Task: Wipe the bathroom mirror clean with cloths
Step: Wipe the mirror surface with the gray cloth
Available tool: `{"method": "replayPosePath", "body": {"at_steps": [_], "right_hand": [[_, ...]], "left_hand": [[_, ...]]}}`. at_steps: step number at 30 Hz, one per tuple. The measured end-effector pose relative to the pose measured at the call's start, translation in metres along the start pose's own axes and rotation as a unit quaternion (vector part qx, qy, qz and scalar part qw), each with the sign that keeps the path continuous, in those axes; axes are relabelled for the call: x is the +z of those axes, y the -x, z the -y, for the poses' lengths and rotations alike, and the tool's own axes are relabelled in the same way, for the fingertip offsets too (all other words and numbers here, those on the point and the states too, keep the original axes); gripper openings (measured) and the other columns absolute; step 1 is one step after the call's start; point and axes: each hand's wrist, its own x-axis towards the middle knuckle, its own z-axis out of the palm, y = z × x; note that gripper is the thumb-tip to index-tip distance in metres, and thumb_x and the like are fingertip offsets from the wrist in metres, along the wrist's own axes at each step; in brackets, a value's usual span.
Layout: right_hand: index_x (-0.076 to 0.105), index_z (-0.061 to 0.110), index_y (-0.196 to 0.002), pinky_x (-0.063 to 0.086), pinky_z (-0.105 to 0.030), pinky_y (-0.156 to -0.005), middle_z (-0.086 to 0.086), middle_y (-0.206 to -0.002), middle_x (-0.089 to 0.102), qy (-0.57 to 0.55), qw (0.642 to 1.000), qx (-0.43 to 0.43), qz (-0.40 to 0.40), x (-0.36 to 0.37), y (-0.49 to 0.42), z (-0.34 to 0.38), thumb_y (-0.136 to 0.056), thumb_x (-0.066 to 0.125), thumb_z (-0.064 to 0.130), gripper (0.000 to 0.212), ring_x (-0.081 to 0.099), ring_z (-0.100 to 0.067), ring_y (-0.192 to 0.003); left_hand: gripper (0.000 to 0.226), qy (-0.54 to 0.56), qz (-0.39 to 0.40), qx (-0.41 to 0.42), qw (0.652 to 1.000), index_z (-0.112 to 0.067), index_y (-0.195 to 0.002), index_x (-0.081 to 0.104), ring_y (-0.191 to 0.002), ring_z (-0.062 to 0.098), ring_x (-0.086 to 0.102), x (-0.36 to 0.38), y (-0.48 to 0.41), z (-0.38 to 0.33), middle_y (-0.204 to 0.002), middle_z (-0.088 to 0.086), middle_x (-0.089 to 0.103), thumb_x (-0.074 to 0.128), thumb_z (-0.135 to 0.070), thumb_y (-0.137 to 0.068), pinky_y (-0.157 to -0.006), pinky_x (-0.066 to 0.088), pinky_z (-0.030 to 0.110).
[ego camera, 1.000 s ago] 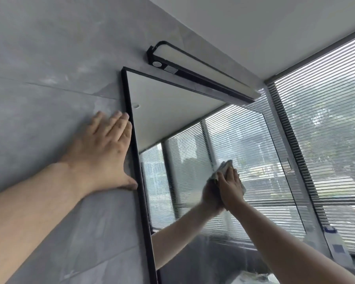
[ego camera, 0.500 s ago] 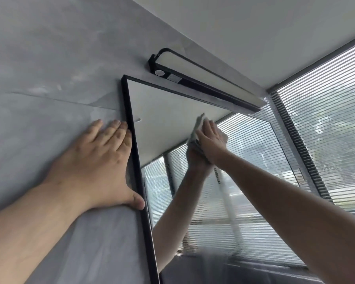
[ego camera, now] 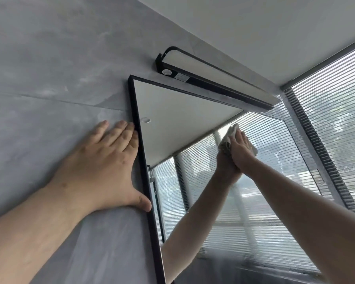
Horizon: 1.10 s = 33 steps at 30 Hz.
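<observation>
Black-framed mirror (ego camera: 193,124) streak-free; R hand (ego camera: 241,149) flat, pressing cloth (ego camera: 226,140); L hand (ego camera: 103,167) splayed on wall (ego camera: 49,68).

The place looks like a home bathroom: a black-framed mirror (ego camera: 193,140) hangs on a grey tiled wall (ego camera: 49,68) under a bar light (ego camera: 213,78), beside a window with slatted blinds (ego camera: 336,119).
</observation>
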Motion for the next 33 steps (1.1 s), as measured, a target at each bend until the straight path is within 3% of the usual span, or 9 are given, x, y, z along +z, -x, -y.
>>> {"method": "replayPosePath", "body": {"at_steps": [3, 6, 10, 14, 18, 21, 27, 31, 33], "right_hand": [[0.011, 0.022, -0.159, 0.001, -0.036, -0.125, -0.002, -0.167, 0.010, -0.001, 1.000, -0.013, 0.021, 0.002, 0.005, 0.019, -0.100, 0.015, 0.054, 0.068, 0.004, -0.017, -0.153], [0.001, 0.028, -0.158, -0.008, -0.035, -0.123, 0.003, -0.167, -0.006, 0.008, 0.989, -0.123, 0.080, -0.002, 0.026, 0.062, -0.105, 0.020, 0.052, 0.061, -0.011, -0.013, -0.152], [-0.005, 0.035, -0.155, -0.016, -0.027, -0.119, 0.010, -0.163, -0.013, 0.018, 0.953, -0.281, 0.114, -0.009, 0.074, 0.126, -0.106, 0.023, 0.050, 0.059, -0.020, -0.007, -0.148], [-0.009, 0.038, -0.153, -0.020, -0.024, -0.117, 0.008, -0.164, -0.015, 0.050, 0.919, -0.370, 0.124, -0.014, 0.118, 0.123, -0.100, 0.013, 0.056, 0.060, -0.024, -0.001, -0.147], [0.004, 0.021, -0.158, 0.000, -0.040, -0.125, -0.007, -0.166, 0.001, 0.057, 0.893, -0.431, 0.115, -0.017, 0.182, 0.080, -0.103, 0.016, 0.051, 0.063, -0.005, -0.019, -0.154], [0.018, 0.010, -0.157, 0.018, -0.053, -0.122, -0.017, -0.164, 0.015, 0.044, 0.869, -0.480, 0.110, -0.018, 0.231, 0.047, -0.105, 0.019, 0.045, 0.063, 0.013, -0.032, -0.152], [0.015, 0.014, -0.158, 0.017, -0.050, -0.121, -0.009, -0.166, 0.009, 0.049, 0.878, -0.450, 0.157, -0.020, 0.226, 0.056, -0.105, 0.010, 0.050, 0.064, 0.009, -0.027, -0.154], [0.020, 0.010, -0.156, 0.006, -0.042, -0.124, -0.002, -0.166, 0.002, 0.075, 0.904, -0.410, 0.097, -0.020, 0.171, 0.102, -0.103, 0.011, 0.050, 0.068, -0.004, -0.014, -0.154], [0.029, 0.008, -0.154, 0.007, -0.042, -0.125, 0.001, -0.166, 0.002, 0.099, 0.905, -0.407, 0.080, -0.024, 0.147, 0.123, -0.103, 0.016, 0.044, 0.063, -0.001, -0.013, -0.154]], "left_hand": [[0.158, 0.003, -0.010, 0.002, 1.000, -0.005, -0.156, -0.009, -0.152, 0.023, -0.017, 0.001, 0.000, 0.001, -0.166, 0.012, -0.013, 0.000, -0.103, -0.033, -0.123, -0.009, 0.046], [0.157, 0.004, -0.016, 0.003, 1.000, -0.005, -0.156, -0.009, -0.152, 0.023, -0.018, 0.002, 0.000, 0.002, -0.165, 0.012, -0.014, 0.001, -0.104, -0.035, -0.123, -0.010, 0.046], [0.152, 0.018, -0.020, -0.002, 1.000, -0.006, -0.156, -0.012, -0.152, 0.023, -0.020, 0.003, 0.001, 0.001, -0.165, 0.011, -0.017, 0.014, -0.107, -0.044, -0.123, -0.012, 0.046], [0.151, 0.033, -0.037, -0.003, 0.999, -0.006, -0.156, -0.010, -0.152, 0.022, -0.017, 0.004, 0.002, 0.002, -0.166, 0.010, -0.014, 0.021, -0.106, -0.048, -0.123, -0.010, 0.045], [0.150, 0.040, -0.043, 0.002, 0.998, -0.005, -0.157, -0.005, -0.153, 0.023, -0.013, 0.005, 0.002, 0.002, -0.166, 0.012, -0.009, 0.026, -0.105, -0.049, -0.123, -0.007, 0.046], [0.151, 0.041, -0.051, 0.004, 0.998, -0.004, -0.157, 0.000, -0.154, 0.024, -0.009, 0.003, 0.002, 0.002, -0.167, 0.012, -0.004, 0.029, -0.104, -0.048, -0.124, -0.007, 0.047], [0.149, 0.054, -0.046, -0.001, 0.998, -0.006, -0.157, -0.001, -0.153, 0.023, -0.011, 0.000, 0.004, 0.002, -0.167, 0.012, -0.005, 0.034, -0.104, -0.050, -0.123, -0.009, 0.047], [0.146, 0.061, -0.042, -0.001, 0.997, -0.008, -0.158, -0.003, -0.153, 0.022, -0.014, -0.001, 0.006, 0.001, -0.167, 0.010, -0.009, 0.039, -0.101, -0.054, -0.123, -0.012, 0.045], [0.145, 0.062, -0.043, -0.003, 0.997, -0.009, -0.158, -0.004, -0.152, 0.022, -0.015, -0.001, 0.007, 0.001, -0.166, 0.009, -0.010, 0.041, -0.101, -0.055, -0.123, -0.013, 0.045]]}}
